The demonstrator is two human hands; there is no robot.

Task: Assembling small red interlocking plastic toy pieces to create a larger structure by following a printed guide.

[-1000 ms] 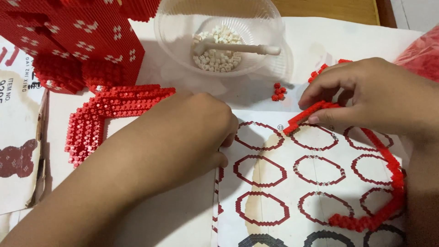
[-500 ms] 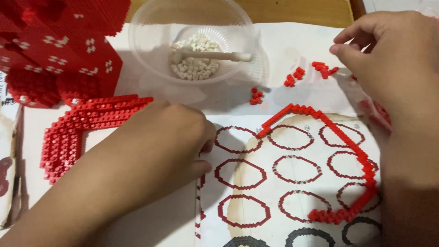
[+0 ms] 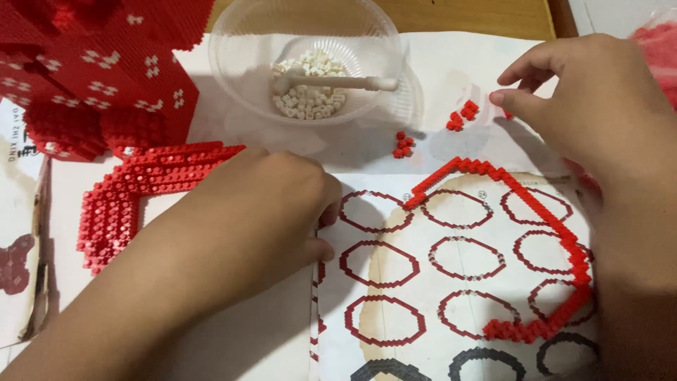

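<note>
Left hand: the left hand [image 3: 261, 219] lies knuckles up on the printed pattern sheet [image 3: 395, 282], fingers curled under; whether it grips anything I cannot tell.
Right hand: the right hand [image 3: 592, 120], at 2 o'clock, is partly open, and the index finger and thumb reach toward the loose red bricks [image 3: 462, 116] — nothing is held between them yet, it seems.
Brick arc: the red brick arc [image 3: 550, 233] rests on the sheet, running from 12 o'clock down to 4 o'clock, just under the right wrist.
Risk: the wrist is very near to the arc, so a small drag could push it off the printed outline or break a joint; the tiny loose bricks [image 3: 403, 143] could also scatter.
Bowl: the clear plastic bowl [image 3: 240, 63], at 11 o'clock, holds small white bricks [image 3: 310, 99] and a white stick tool [image 3: 352, 83].
Beyond: a red brick frame [image 3: 120, 204] at 9 o'clock, and the big red model [image 3: 99, 70] behind it.
</note>
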